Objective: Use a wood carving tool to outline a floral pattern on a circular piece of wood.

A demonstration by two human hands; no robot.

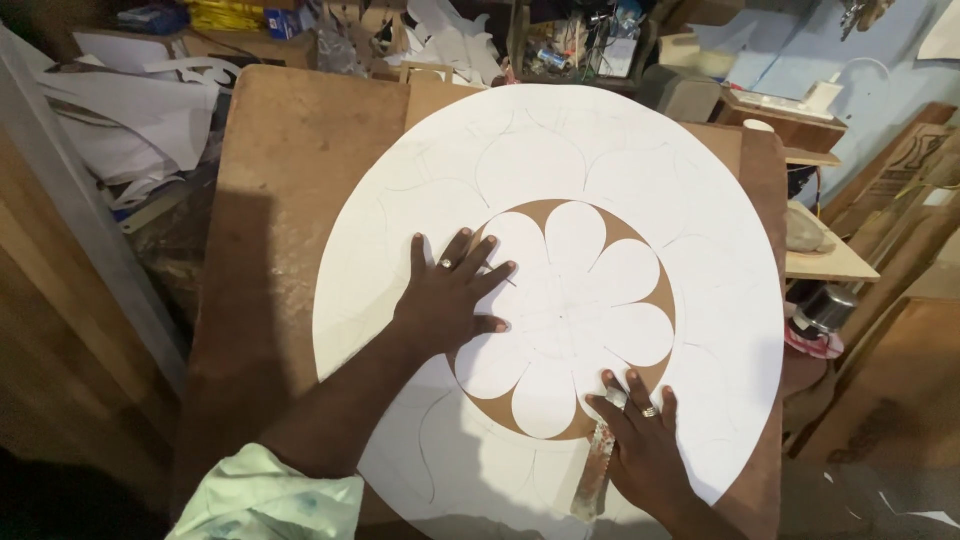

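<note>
**Hands on a round paper stencil**

Left hand (452,295) lies flat, fingers spread, pressing the white paper disc (700,300) at the edge of its flower cut-out (575,320). Right hand (645,450) grips a narrow blade-like tool (595,470) at the lower petals. The disc, faintly pencilled with petal outlines, covers a brown board (290,200).

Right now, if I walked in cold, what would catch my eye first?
The big round white sheet with its cut-out flower of rounded petals, covering most of the brown wooden board. The left hand lies flat on the flower's left edge; the right hand presses a thin, worn blade-like tool at its lower rim.
</note>
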